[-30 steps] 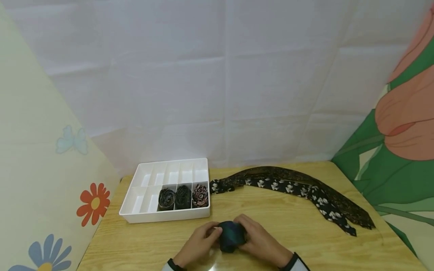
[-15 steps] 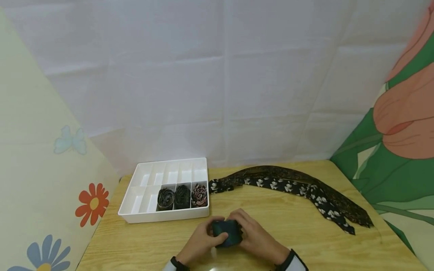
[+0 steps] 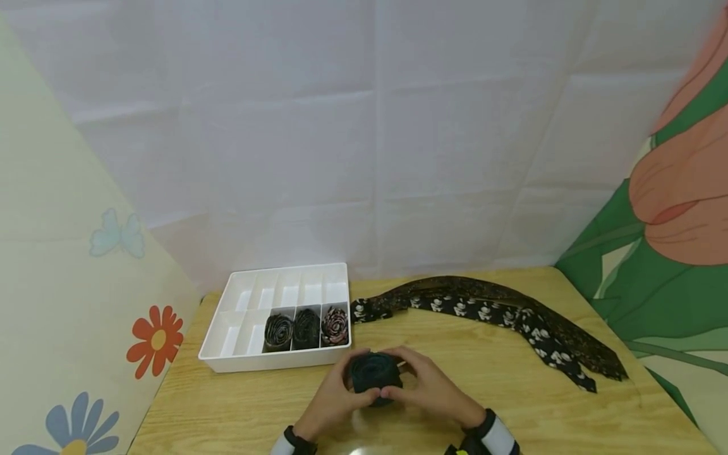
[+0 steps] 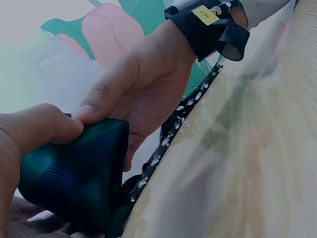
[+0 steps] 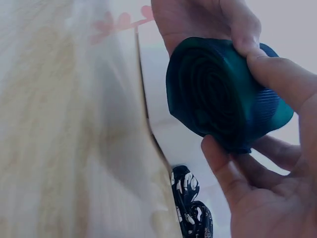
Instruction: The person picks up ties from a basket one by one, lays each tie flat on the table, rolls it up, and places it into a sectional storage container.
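Observation:
A rolled-up dark green and navy necktie (image 3: 376, 371) is between my two hands, above the front of the table. My left hand (image 3: 334, 393) grips it from the left and my right hand (image 3: 433, 390) from the right. The thumbs meet on its near side, with fingers curved round the far side. In the head view its spiral end faces up. The right wrist view shows the coiled layers of the green necktie (image 5: 213, 91) plainly. Smooth outer cloth of the green necktie (image 4: 74, 173) fills the lower left of the left wrist view.
A white divided tray (image 3: 275, 363) stands at the back left. In its front row sit a dark grey rolled tie (image 3: 279, 331), a blackish one and a pinkish patterned roll (image 3: 335, 326). Right of it lie a black-and-white tie (image 3: 483, 311) and a brown speckled tie (image 3: 594, 349).
The rolled necktie has turned so that its spiral end faces up instead of its smooth side. Both hands have shifted slightly forward, and their thumbs have come together on the roll.

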Motion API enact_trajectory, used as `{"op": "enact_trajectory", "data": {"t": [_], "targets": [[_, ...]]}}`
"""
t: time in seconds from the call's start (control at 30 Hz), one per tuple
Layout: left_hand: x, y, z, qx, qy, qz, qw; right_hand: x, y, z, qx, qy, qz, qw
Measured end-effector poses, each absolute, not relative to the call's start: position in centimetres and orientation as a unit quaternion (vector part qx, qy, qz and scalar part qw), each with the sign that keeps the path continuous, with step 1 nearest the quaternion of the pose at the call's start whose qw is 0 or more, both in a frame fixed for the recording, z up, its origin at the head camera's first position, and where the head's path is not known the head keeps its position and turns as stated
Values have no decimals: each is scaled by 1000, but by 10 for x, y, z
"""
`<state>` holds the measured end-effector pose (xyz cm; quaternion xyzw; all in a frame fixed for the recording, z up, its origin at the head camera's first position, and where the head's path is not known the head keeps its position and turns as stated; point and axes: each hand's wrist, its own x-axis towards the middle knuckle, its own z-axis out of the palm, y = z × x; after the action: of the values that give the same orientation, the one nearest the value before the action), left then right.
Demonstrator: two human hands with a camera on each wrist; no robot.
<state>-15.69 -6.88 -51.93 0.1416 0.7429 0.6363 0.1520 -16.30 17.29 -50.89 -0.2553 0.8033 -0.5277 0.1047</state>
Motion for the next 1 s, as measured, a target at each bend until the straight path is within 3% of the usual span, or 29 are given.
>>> {"op": "enact_trajectory", "data": {"t": [0.17,0.47,0.73,1.0], "targets": [[-163,-71,-509,129,742,639,157,-170,171,-507,-245,781,-564,104],[-174,-79,-484,128,815,557,96,-184,155,-499,-265,754,-591,107],[-201,-100,-454,59,852,518,-35,-215,132,-500,-221,784,-578,54],[-252,-134,-443,-8,850,515,-114,-241,96,-509,-164,835,-521,61]]}}
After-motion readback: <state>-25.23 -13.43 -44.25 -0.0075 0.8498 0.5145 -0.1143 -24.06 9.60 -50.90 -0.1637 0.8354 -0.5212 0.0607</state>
